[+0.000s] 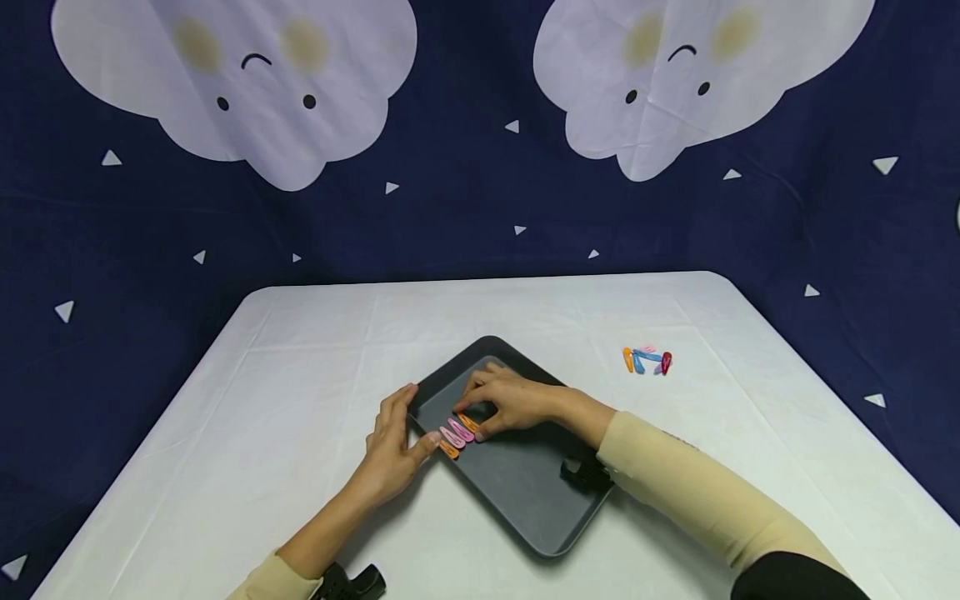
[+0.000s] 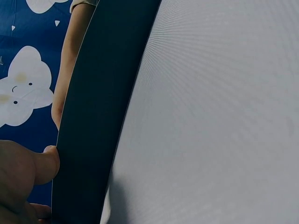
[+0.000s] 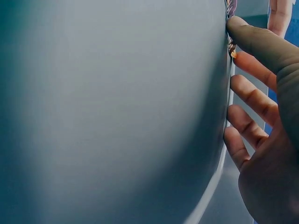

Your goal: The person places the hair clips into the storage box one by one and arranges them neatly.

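A grey rectangular tray (image 1: 525,492) lies at an angle on the white table. Inside, along its left side, is a row of snap hair clips: an orange clip (image 1: 448,450), two pink clips (image 1: 453,437) and another orange clip (image 1: 468,422). My right hand (image 1: 513,400) is over the tray and pinches that upper orange clip between thumb and index finger. In the right wrist view its other fingers (image 3: 252,98) are spread near the tray floor. My left hand (image 1: 393,446) holds the tray's left rim, its thumb beside the lower orange clip; the left wrist view shows the thumb (image 2: 46,165) against the rim.
Several loose hair clips, including a blue clip (image 1: 639,364), an orange clip (image 1: 628,360) and a red clip (image 1: 667,362), lie on the white table (image 1: 315,350) to the right beyond the tray. A dark blue cloth (image 1: 465,233) with clouds hangs behind the table.
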{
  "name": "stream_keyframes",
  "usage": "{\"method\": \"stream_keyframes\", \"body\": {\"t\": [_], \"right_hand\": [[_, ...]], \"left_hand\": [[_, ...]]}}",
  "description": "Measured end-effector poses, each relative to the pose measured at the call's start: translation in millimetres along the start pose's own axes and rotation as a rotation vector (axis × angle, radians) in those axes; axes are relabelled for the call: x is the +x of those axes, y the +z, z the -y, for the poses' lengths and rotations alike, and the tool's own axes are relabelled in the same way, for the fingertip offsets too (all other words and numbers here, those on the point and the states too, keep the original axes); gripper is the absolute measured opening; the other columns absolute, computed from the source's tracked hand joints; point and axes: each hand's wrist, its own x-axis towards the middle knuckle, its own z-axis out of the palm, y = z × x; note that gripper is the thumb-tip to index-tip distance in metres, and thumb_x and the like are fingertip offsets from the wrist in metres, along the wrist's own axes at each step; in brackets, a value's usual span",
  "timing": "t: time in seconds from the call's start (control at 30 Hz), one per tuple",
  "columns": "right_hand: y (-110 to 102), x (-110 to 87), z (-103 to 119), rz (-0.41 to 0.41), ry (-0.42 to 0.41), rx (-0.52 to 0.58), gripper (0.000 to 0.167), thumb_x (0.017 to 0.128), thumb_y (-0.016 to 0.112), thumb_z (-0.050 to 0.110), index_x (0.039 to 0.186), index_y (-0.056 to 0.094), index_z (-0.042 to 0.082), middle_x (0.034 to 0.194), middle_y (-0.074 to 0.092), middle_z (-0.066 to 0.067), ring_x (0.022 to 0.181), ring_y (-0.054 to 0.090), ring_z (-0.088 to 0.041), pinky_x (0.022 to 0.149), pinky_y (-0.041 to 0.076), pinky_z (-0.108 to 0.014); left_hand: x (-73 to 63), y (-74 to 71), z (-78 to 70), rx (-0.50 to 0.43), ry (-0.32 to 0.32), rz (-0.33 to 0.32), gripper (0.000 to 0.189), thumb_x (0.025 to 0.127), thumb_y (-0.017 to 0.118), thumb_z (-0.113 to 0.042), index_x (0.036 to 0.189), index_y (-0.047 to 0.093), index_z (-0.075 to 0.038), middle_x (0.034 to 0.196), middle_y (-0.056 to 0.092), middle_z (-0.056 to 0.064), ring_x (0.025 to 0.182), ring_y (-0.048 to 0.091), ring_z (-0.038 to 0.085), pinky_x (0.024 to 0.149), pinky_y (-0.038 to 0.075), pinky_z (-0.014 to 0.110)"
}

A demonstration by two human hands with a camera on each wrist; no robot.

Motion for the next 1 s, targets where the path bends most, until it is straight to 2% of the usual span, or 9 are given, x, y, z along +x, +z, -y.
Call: {"method": "stream_keyframes", "body": {"t": [0.7,1.0], "right_hand": [[-3.1,1.7,2.2,0.02,0.039,0.031,0.053,0.08,0.072,0.043,0.129,0.058,0.027,0.122,0.054,0.006,0.109,0.041,-0.012,0.098,0.035,-0.036],[-6.8,-2.5,4.5,-0.014,0.017,0.046,0.055,0.08,0.072,0.042,0.129,0.058,0.022,0.124,0.056,0.005,0.113,0.045,-0.014,0.1,0.038,-0.036]], "left_hand": [[0.6,-1.8,1.0,0.006,-0.008,0.002,0.074,0.089,0.064,-0.017,0.147,0.022,0.0,0.153,0.02,0.014,0.141,0.019,0.037,0.1,0.017,0.059],[-0.1,-0.7,0.4,0.0,-0.022,0.005,0.074,0.088,0.064,-0.017,0.147,0.022,-0.001,0.153,0.021,0.013,0.141,0.019,0.036,0.1,0.017,0.058]]}}
